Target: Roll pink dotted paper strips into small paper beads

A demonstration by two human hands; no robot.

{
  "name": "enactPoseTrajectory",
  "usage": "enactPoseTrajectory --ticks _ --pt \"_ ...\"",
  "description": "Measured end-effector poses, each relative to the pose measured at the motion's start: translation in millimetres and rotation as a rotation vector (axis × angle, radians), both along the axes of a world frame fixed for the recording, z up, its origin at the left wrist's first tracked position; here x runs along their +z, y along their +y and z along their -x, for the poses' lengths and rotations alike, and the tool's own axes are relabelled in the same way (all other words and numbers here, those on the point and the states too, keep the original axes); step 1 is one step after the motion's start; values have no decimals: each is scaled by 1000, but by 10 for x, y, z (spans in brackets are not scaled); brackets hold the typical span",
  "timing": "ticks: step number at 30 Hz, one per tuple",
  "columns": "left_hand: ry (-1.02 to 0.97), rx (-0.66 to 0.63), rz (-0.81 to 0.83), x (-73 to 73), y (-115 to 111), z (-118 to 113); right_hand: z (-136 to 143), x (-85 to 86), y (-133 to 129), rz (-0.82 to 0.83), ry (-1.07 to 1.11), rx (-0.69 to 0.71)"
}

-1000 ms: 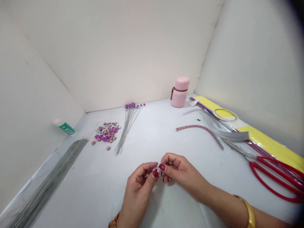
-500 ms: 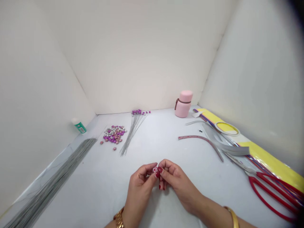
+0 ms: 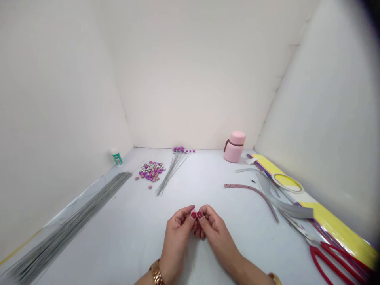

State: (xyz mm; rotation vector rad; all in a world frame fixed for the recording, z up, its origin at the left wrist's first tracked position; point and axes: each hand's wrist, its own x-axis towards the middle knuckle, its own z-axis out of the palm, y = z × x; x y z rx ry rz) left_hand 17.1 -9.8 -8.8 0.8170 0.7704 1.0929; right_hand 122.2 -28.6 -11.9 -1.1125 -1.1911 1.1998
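Pinches a tiny pale piece (image 3: pixel 194 211) at six o'clock over the table (image 3: pixel 124 237) between fingers (image 3: pixel 190 220) of the left hand (image 3: pixel 177 233), with those of the right hand (image 3: pixel 219 233) bunched beside it, too hidden to tell whether gripping.

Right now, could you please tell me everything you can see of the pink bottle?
The pink bottle is squat and smooth-looking, with a rounded pink lid, apparently closed. A dark brown strap circles its neck and hangs down at the left. It stands upright on the white table, close to the back wall; its material is unclear.
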Motion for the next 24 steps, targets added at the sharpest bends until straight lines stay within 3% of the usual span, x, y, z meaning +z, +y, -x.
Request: enactPoseTrajectory --ticks 6,12,15,19,24 --pt "82 -49 -99 -52 0 47 -24 -15 4 54 38 23" --pt "49 -78 -132 21 2 30 -71 -27 65 147 60 117" --pt "-18 -110 -76 33 28 18 -116 -26 97 88 -53 147" --pt "-40 -47 89 -28 78 26 -173 -72 134 -93 -299 107" --pt "26 -57 134 -71 153 61 -218 -100 174 48 -132 149"
